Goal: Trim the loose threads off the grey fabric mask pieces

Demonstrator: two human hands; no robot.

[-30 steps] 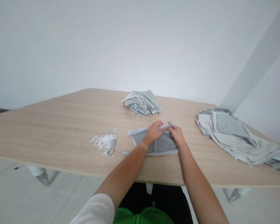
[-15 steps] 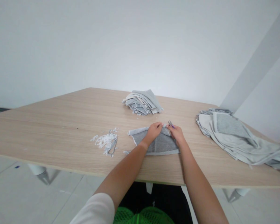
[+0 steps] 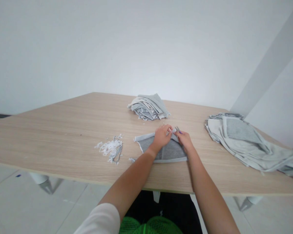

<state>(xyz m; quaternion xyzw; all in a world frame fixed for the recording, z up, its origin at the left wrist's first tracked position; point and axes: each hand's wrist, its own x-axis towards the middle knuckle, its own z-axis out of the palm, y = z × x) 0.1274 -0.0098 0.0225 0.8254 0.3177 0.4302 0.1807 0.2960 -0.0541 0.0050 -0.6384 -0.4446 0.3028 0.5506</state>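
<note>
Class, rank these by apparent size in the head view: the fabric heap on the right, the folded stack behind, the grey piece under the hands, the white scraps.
1. Fabric heap on the right
2 and 3, unsure: folded stack and grey piece look alike; the stack sits farther.
4. White scraps

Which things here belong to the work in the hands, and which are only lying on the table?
In use: left hand, right hand, small scissors, grey fabric piece.
Lying about: folded fabric stack, loose fabric pile, white and grey trimmings.
</note>
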